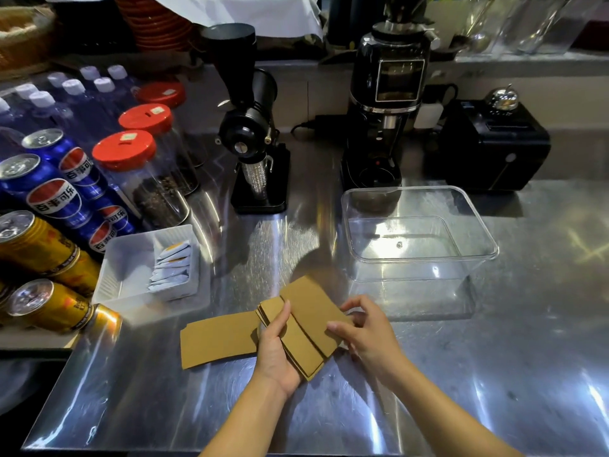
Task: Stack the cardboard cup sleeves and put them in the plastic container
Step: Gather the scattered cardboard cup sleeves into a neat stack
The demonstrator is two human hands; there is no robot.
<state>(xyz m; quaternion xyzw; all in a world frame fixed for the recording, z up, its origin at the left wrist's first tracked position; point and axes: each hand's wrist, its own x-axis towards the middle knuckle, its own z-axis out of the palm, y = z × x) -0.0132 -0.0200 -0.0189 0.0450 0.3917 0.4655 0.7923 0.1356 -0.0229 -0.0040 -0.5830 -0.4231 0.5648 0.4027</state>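
Observation:
A stack of flat brown cardboard cup sleeves (296, 338) rests in my left hand (276, 349), thumb laid over its top. My right hand (365, 331) pinches the right end of the topmost sleeve (313, 308), which lies askew across the stack. One more sleeve (217, 341) lies flat on the steel counter just left of my left hand. The clear plastic container (420, 255) stands open behind and to the right of my hands, with nothing visible inside.
A white tray (131, 268) with paper sachets sits left of the sleeves. Cola and yellow cans (49, 199), red-lidded jars (145, 179) and bottles crowd the left side. Two black coffee grinders (253, 143) and a black box (487, 146) line the back.

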